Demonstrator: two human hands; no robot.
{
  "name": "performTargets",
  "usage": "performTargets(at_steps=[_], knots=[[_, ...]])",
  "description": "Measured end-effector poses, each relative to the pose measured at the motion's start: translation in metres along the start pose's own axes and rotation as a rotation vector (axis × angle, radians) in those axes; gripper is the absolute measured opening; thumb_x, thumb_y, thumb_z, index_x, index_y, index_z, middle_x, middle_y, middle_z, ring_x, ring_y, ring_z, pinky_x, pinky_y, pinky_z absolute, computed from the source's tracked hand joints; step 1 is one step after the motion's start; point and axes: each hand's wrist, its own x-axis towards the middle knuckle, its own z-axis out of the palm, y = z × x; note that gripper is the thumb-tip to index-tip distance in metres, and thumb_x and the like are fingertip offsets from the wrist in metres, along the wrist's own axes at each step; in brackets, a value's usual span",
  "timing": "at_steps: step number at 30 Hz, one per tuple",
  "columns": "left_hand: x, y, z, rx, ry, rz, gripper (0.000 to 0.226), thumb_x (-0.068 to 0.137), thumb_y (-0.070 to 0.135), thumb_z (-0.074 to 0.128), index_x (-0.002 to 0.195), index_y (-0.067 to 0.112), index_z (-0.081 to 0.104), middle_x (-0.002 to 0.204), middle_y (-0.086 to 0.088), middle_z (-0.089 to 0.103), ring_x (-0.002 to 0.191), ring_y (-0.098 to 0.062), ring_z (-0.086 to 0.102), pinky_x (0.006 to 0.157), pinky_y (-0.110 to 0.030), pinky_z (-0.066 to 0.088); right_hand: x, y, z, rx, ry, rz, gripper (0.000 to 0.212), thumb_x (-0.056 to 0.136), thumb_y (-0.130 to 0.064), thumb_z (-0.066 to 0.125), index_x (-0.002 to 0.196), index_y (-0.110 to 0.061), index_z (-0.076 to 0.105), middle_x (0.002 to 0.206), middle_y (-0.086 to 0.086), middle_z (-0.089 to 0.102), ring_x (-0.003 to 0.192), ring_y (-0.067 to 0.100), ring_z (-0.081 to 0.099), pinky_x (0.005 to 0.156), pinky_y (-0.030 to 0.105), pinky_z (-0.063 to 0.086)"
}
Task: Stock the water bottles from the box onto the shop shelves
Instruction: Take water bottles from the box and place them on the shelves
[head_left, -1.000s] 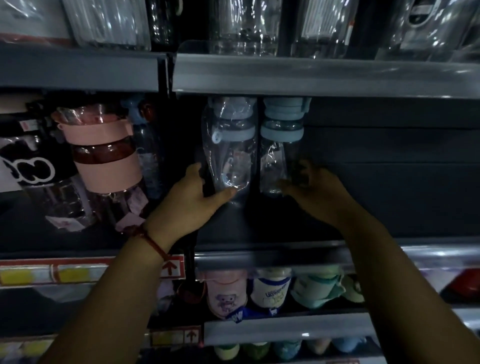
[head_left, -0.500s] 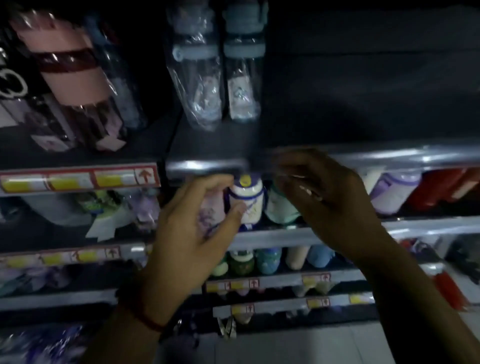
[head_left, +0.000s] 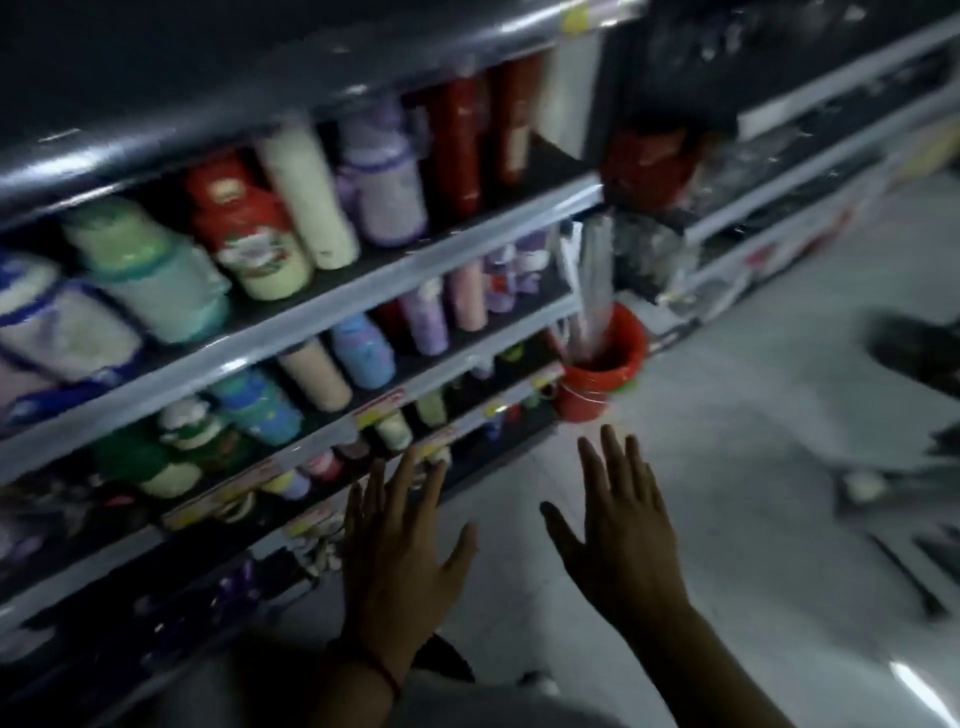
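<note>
The view is blurred and tilted down toward the floor. My left hand (head_left: 400, 561) is spread open with nothing in it, in front of the lowest shelf edge (head_left: 311, 514). My right hand (head_left: 621, 525) is also open and empty, held over the pale floor (head_left: 727, 467). Grey shop shelves (head_left: 332, 306) on the left carry several coloured bottles, among them a green one (head_left: 156, 280), a red and cream one (head_left: 249, 234) and a purple one (head_left: 384, 182). No box is in view.
A red bucket (head_left: 597, 374) holding long wrapped items stands on the floor at the shelf's end. More shelving (head_left: 810, 171) runs off to the upper right. Dark blurred shapes (head_left: 919, 353) lie on the floor at the right.
Both hands have left the two clear bottles on the upper shelf and dropped low with fingers spread. The view has swung down and right toward the floor.
</note>
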Motion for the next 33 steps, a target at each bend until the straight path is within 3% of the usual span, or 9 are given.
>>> performTargets(at_steps=[11, 14, 18, 23, 30, 33], knots=[[0.130, 0.231, 0.102, 0.043, -0.210, 0.498, 0.079, 0.088, 0.067, 0.043, 0.155, 0.025, 0.040, 0.168, -0.006, 0.023, 0.155, -0.034, 0.016, 0.121, -0.057, 0.024, -0.012, 0.199, -0.036, 0.002, 0.028, 0.669, 0.086, 0.099, -0.072, 0.032, 0.165, -0.017, 0.019, 0.175, 0.011, 0.012, 0.161, 0.036, 0.004, 0.128, 0.048, 0.017], [0.177, 0.311, 0.127, -0.022, -0.257, 0.637, 0.077, 0.088, 0.064, 0.048, 0.154, 0.025, 0.042, 0.167, -0.002, 0.027, 0.155, -0.030, 0.017, 0.123, -0.051, 0.021, 0.004, 0.260, -0.063, 0.001, 0.054, 0.813, 0.086, 0.101, -0.071, 0.035, 0.166, -0.018, 0.016, 0.175, 0.010, 0.007, 0.162, 0.035, 0.000, 0.128, 0.046, 0.013], [0.235, 0.419, 0.142, -0.075, -0.301, 0.834, 0.073, 0.084, 0.061, 0.052, 0.146, 0.023, 0.053, 0.160, 0.000, 0.040, 0.149, -0.031, 0.031, 0.118, -0.053, 0.032, 0.021, 0.327, -0.112, 0.003, 0.128, 0.999, 0.087, 0.101, -0.072, 0.034, 0.167, -0.020, 0.009, 0.176, 0.008, 0.000, 0.162, 0.032, -0.004, 0.129, 0.043, 0.007], [0.275, 0.550, 0.175, -0.050, -0.363, 1.081, 0.076, 0.085, 0.064, 0.040, 0.147, 0.022, 0.052, 0.158, -0.004, 0.043, 0.148, -0.033, 0.033, 0.117, -0.053, 0.035, 0.022, 0.399, -0.157, 0.034, 0.258, 1.246, 0.087, 0.101, -0.071, 0.036, 0.167, -0.022, 0.010, 0.176, 0.006, 0.003, 0.163, 0.030, -0.003, 0.130, 0.043, 0.009], [0.274, 0.699, 0.236, -0.032, -0.419, 1.223, 0.072, 0.087, 0.061, 0.050, 0.146, 0.020, 0.051, 0.155, -0.007, 0.047, 0.146, -0.034, 0.038, 0.115, -0.053, 0.039, 0.009, 0.515, -0.169, 0.206, 0.292, 1.470, 0.084, 0.102, -0.070, 0.035, 0.166, -0.025, 0.004, 0.176, 0.003, -0.004, 0.163, 0.027, -0.006, 0.130, 0.041, 0.007], [0.266, 0.758, 0.267, 0.047, -0.489, 1.205, 0.074, 0.091, 0.061, 0.055, 0.154, 0.025, 0.039, 0.163, -0.003, 0.036, 0.153, -0.030, 0.025, 0.122, -0.048, 0.029, 0.006, 0.584, -0.183, 0.242, 0.270, 1.460, 0.084, 0.102, -0.069, 0.037, 0.166, -0.025, 0.006, 0.176, 0.003, -0.005, 0.162, 0.030, -0.007, 0.131, 0.043, 0.007]])
